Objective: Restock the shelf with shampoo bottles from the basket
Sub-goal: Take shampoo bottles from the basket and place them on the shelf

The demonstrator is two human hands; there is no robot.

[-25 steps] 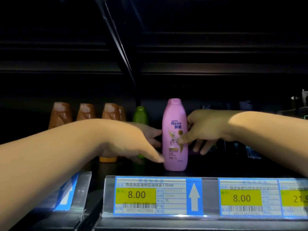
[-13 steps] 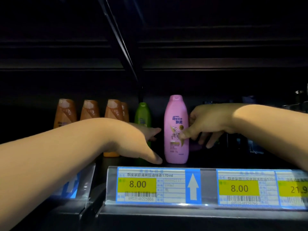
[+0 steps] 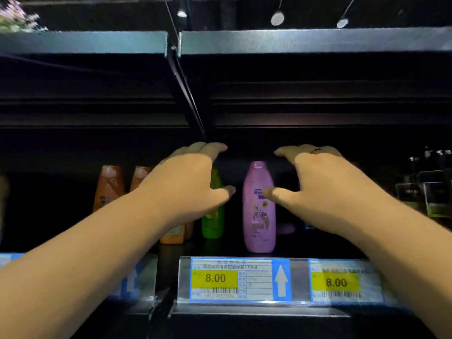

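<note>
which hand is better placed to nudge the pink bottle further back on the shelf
Right, likely. The right hand has its thumb across the pink bottle in view; the left hand sits in front of the green bottle, a dark gap short of the pink one. Both are open, holding nothing.

Dark ring (image 3: 316, 150) on right hand (image 3: 325, 184)

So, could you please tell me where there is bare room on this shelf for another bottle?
Narrow gap between the green bottle and the pink bottle; the dark stretch left of the orange bottles looks bare. Crowded at the far right with dark boxes.
</note>
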